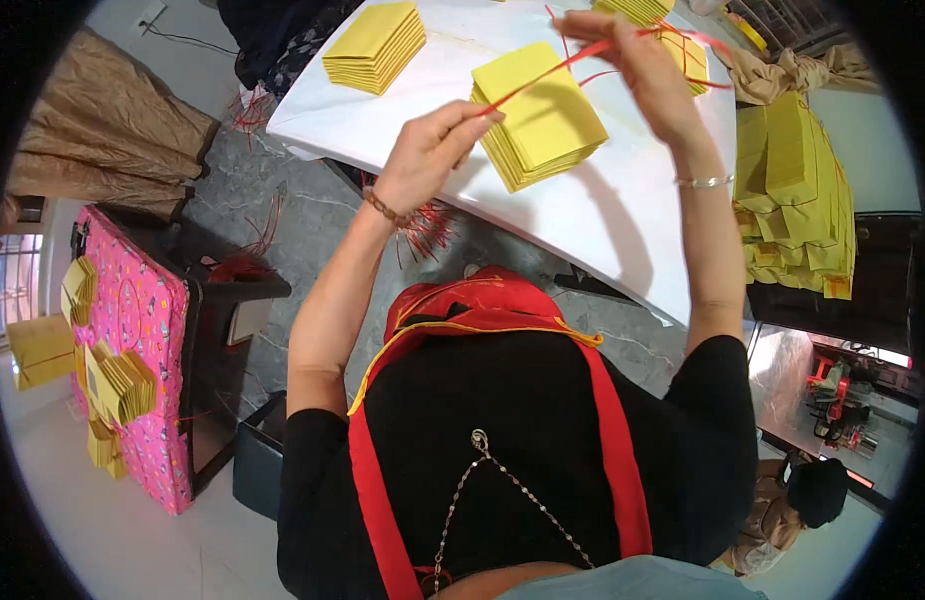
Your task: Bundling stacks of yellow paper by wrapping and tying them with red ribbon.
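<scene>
A stack of yellow paper packets (538, 110) stands on the white table in front of me. My left hand (428, 150) is at the stack's left edge, thumb and fingers pinching one end of a thin red plastic strip (548, 78). The strip runs slanting across above the stack to my right hand (648, 75), which is raised at the far right of it. It passes at the fingers of that hand, and loose loops of it trail off to the right. How exactly the right fingers grip it is partly hidden.
Another yellow stack (375, 48) stands at the table's far left, and more lie behind my right hand. Yellow bundles (795, 190) are heaped at the right. A pink-covered table (143, 310) at the left bears yellow bundles. A person (798, 505) is at the lower right.
</scene>
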`<act>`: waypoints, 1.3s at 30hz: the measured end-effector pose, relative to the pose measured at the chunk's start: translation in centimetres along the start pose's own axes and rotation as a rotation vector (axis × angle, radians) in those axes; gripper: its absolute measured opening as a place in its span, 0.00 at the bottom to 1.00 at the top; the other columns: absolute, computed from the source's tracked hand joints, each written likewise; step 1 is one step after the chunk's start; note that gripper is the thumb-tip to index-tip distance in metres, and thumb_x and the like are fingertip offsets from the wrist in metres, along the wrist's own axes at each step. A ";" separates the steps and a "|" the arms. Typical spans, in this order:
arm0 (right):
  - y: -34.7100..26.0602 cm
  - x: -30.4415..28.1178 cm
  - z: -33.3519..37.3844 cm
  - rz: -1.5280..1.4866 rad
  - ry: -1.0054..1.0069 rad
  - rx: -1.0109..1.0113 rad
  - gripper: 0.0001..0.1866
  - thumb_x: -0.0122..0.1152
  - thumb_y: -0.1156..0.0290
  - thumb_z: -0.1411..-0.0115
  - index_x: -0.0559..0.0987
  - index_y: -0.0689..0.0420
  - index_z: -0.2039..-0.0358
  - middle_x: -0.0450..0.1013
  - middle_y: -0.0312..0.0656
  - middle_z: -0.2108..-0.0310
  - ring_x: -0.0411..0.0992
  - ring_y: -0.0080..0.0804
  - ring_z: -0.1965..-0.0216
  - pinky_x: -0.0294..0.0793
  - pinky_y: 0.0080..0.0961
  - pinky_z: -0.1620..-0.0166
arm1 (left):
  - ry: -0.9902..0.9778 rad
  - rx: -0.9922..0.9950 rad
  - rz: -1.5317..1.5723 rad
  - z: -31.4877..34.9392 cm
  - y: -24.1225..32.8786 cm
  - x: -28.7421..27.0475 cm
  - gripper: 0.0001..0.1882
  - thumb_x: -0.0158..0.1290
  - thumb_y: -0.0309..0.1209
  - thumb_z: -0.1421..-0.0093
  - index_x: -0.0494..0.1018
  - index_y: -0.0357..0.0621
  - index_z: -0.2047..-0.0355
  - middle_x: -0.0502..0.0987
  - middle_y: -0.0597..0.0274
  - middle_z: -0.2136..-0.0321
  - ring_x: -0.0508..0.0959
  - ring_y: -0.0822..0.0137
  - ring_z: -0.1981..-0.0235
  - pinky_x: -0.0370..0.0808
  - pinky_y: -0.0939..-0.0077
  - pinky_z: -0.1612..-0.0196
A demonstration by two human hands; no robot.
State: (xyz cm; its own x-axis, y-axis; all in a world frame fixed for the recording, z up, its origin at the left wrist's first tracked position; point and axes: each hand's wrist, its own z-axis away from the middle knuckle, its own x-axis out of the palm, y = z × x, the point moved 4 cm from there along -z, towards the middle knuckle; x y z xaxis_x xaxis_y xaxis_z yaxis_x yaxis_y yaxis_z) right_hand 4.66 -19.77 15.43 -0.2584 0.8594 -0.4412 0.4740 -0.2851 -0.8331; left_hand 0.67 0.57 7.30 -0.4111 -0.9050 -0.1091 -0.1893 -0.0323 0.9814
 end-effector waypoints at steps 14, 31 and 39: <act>17.8 -9.2 1.8 0.015 -0.136 0.619 0.24 0.41 0.45 0.43 0.66 0.51 0.82 0.73 0.34 0.67 0.67 0.23 0.59 0.62 0.28 0.54 | 0.155 -0.348 -0.021 -2.5 -5.7 -0.3 0.12 0.46 0.35 0.42 0.74 0.39 0.69 0.59 0.77 0.87 0.55 0.83 0.84 0.52 0.88 0.81; 19.7 -7.1 3.2 -0.415 -0.034 0.572 0.20 0.43 0.54 0.40 0.64 0.53 0.83 0.72 0.42 0.67 0.68 0.32 0.55 0.68 0.29 0.54 | 0.101 -0.340 -0.165 -3.2 -6.7 -1.9 0.12 0.46 0.37 0.43 0.74 0.42 0.68 0.59 0.79 0.86 0.54 0.85 0.84 0.49 0.88 0.81; 20.4 -6.2 2.0 -0.424 -0.123 0.572 0.20 0.41 0.54 0.39 0.67 0.52 0.83 0.73 0.42 0.67 0.68 0.31 0.54 0.66 0.29 0.52 | 0.096 -0.397 0.005 -2.5 -6.4 -3.6 0.09 0.48 0.34 0.43 0.73 0.42 0.71 0.65 0.76 0.84 0.59 0.83 0.84 0.55 0.90 0.82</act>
State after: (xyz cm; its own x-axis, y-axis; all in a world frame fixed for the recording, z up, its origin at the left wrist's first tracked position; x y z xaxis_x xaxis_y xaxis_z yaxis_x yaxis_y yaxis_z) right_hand 14.22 -31.73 0.51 -0.4307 0.9012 -0.0479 -0.1945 -0.1445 -0.9702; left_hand 5.59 3.02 1.82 -0.3224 -0.9405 -0.1072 0.1796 -0.1720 0.9686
